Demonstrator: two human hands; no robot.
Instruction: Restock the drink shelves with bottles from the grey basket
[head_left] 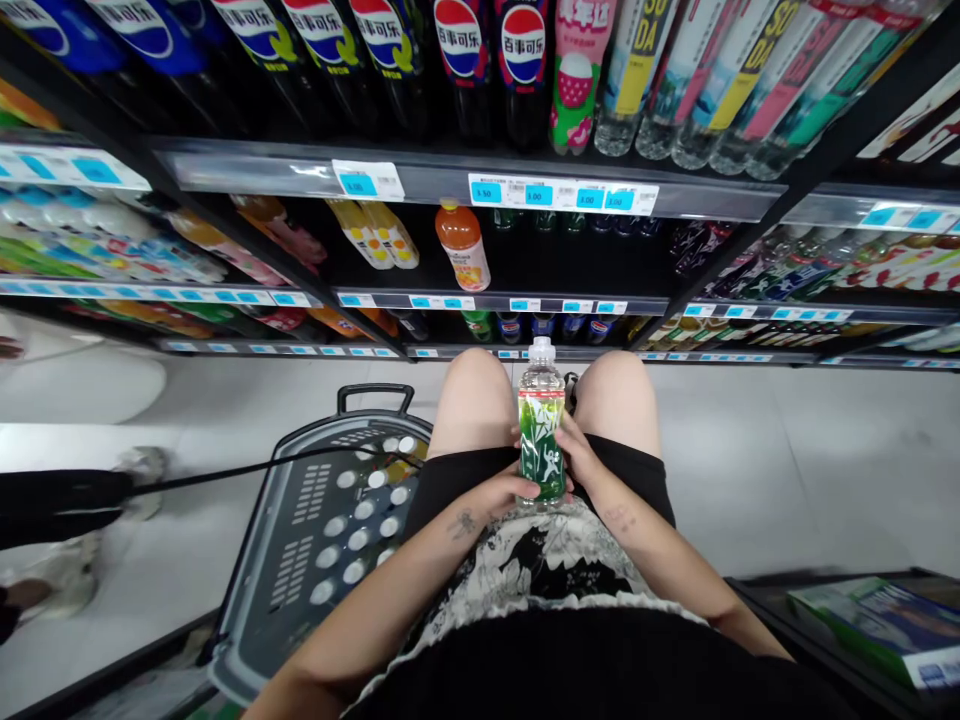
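Observation:
A clear drink bottle (pixel 541 425) with a green label and a white cap stands upright between my knees, close to my lap. My left hand (pixel 510 488) wraps its lower left side, thumb across the label. On the other side my right hand (pixel 579 450) closes round the bottle at mid height. The far fingers of both hands are mostly hidden behind the bottle. To the left of my legs, a grey shopping basket (pixel 289 480) holds several white-capped bottles (pixel 364 510).
Ahead runs a drinks shelf (pixel 480 175) with price tags, cola bottles (pixel 521 70) and an orange drink bottle (pixel 461 250). A person's shoe (pixel 142 480) is at the left on the tiled floor (pixel 787 470). Boxed goods (pixel 877 625) sit behind me at right.

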